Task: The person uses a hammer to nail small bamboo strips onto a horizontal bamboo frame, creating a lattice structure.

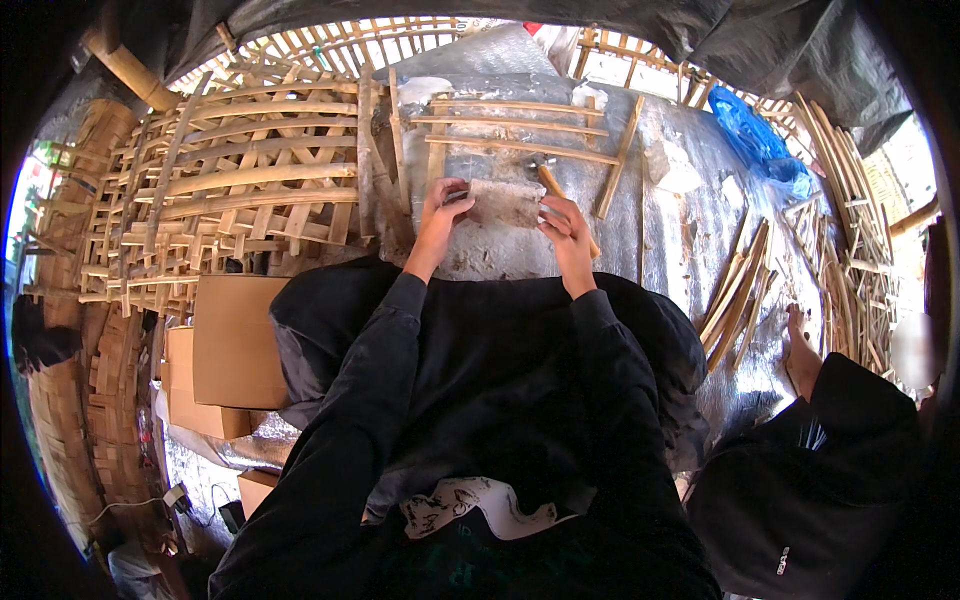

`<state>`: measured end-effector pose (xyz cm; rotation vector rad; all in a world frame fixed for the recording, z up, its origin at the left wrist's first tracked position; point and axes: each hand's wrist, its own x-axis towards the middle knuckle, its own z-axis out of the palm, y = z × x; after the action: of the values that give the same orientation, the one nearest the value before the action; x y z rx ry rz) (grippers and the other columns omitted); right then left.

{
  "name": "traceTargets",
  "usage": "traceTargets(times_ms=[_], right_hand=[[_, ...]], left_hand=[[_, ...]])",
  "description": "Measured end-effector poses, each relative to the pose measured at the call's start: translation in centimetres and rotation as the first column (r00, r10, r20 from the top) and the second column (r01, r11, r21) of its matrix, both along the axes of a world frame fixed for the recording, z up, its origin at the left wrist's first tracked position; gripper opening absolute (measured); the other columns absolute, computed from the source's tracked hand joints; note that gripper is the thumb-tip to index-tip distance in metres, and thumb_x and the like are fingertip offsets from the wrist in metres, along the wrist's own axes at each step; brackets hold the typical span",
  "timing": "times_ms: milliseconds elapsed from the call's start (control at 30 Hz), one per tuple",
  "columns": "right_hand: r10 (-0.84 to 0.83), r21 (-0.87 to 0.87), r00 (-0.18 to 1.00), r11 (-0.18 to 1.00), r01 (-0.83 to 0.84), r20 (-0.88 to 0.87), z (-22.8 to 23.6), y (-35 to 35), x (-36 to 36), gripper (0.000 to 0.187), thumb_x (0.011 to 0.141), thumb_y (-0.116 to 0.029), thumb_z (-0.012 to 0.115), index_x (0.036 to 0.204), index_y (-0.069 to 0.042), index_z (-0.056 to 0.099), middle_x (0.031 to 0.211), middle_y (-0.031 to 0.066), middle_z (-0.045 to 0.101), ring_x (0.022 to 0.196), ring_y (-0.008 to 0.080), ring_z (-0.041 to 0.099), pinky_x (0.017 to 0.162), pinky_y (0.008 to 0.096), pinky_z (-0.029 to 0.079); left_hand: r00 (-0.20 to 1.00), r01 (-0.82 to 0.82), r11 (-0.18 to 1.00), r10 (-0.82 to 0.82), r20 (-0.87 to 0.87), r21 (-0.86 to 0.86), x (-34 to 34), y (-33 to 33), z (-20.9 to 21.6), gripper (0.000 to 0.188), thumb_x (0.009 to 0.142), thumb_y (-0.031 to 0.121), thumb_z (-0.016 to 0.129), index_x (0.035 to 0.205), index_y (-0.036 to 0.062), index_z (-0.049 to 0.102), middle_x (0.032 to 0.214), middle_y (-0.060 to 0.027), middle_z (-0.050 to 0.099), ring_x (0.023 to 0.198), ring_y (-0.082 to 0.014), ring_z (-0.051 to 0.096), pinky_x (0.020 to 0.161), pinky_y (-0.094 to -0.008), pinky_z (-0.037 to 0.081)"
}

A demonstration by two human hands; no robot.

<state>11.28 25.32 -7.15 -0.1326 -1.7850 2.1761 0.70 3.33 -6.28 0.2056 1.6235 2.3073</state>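
Between my two hands is a small, rectangular, dirty, see-through piece that looks like a plastic bag (505,203). My left hand (438,222) pinches its left end, fingers closed. At its right end, my right hand (569,238) grips the edge between thumb and fingers. Just beyond my right hand lies a hammer (552,182) with a wooden handle, partly hidden by the hand. Farther off, several bamboo slats (520,124) lie crosswise, and one more slat (622,157) slants to their right.
A stack of woven bamboo lattices (250,170) stands at the left, above cardboard boxes (240,340). Silvery sheeting (690,235) covers the floor. Loose bamboo strips (738,295) and a blue plastic bag (762,145) lie rightward. Another person in dark clothes (800,500) sits at lower right.
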Motion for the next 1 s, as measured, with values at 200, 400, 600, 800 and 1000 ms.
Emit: traceTargets(times_ms=[200,400,600,800,1000], right_hand=[[0.006,-0.001,0.999,1.000,-0.006,0.035,-0.2,0.3,0.1,0.044,0.089,0.011,0.056,0.131,-0.004,0.056,0.136,0.0075,0.057,0.129,0.0257,0.055,0.103,0.0338,0.047],[-0.003,0.093,0.998,0.996,-0.003,0.064,-0.9,0.0,-0.3,0.048,0.090,0.008,0.058,0.136,-0.002,0.051,0.141,0.0105,0.053,0.131,0.0269,0.054,0.105,0.0354,0.046],[-0.046,0.029,0.996,0.999,0.044,0.082,-2.2,0.4,-0.3,0.051,0.089,0.002,0.064,0.139,0.001,0.049,0.140,0.0139,0.053,0.129,0.0279,0.055,0.101,0.0385,0.049],[-0.028,0.083,0.982,0.996,0.012,0.189,-2.8,-0.1,-0.6,0.044,0.091,-0.011,0.071,0.130,0.004,0.055,0.128,0.0122,0.060,0.118,0.0233,0.060,0.094,0.0351,0.051],[-0.053,-0.042,0.982,0.997,0.061,0.181,-2.2,-0.4,-0.1,0.039,0.090,-0.008,0.072,0.125,0.003,0.059,0.119,0.0096,0.064,0.110,0.0188,0.063,0.090,0.0315,0.051]], left_hand=[[0.999,-0.022,0.999,0.019,-0.050,-0.045,0.7,0.4,0.3,0.043,0.084,0.008,0.071,0.125,0.0054,0.057,0.121,-0.0055,0.060,0.113,-0.0188,0.058,0.095,-0.0327,0.047],[0.995,0.038,0.996,-0.046,-0.091,-0.080,0.1,-0.2,-0.3,0.050,0.085,0.009,0.070,0.133,0.0051,0.057,0.122,-0.0061,0.060,0.112,-0.0187,0.059,0.095,-0.0324,0.049],[0.997,0.048,0.989,-0.056,-0.054,-0.137,1.3,0.0,0.9,0.045,0.088,0.015,0.072,0.129,0.0025,0.061,0.118,-0.0065,0.065,0.109,-0.0160,0.060,0.093,-0.0299,0.048],[0.999,-0.022,0.956,0.013,-0.032,-0.292,1.4,-0.2,0.5,0.048,0.089,0.020,0.074,0.130,-0.0022,0.061,0.119,-0.0088,0.067,0.110,-0.0182,0.060,0.094,-0.0307,0.045],[0.987,0.135,0.920,-0.156,-0.029,-0.368,-0.3,-0.9,-1.7,0.062,0.092,0.028,0.073,0.142,-0.0015,0.050,0.136,-0.0118,0.051,0.125,-0.0243,0.052,0.104,-0.0368,0.042]])
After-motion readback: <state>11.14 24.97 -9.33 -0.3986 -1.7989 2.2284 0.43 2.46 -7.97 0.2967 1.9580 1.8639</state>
